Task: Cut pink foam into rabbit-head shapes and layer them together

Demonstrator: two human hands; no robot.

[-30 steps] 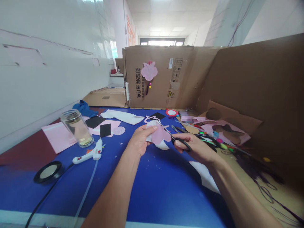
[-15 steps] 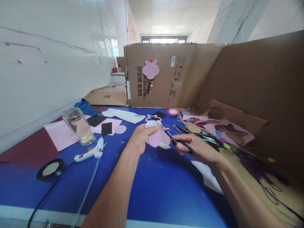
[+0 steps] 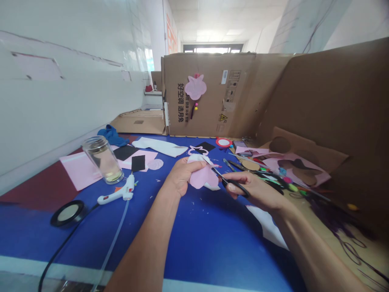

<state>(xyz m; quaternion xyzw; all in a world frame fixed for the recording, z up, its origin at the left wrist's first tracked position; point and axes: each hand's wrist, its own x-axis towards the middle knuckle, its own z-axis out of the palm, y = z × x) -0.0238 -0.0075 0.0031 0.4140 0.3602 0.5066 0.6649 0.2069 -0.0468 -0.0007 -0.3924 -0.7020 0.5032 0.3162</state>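
My left hand is closed on a pink felt piece with a white layer behind it, held just above the blue table. My right hand grips black-handled scissors, whose blades point left into the pink piece's right edge. Both hands meet over the middle of the table.
A glass jar, a white glue gun with its cord and a black tape roll lie to the left. Pink and black sheets lie behind them. Cardboard walls stand at the back and right, with craft scraps on the right.
The view has shifted slightly. The hands stay together on the pink piece, with the scissors still at its edge.
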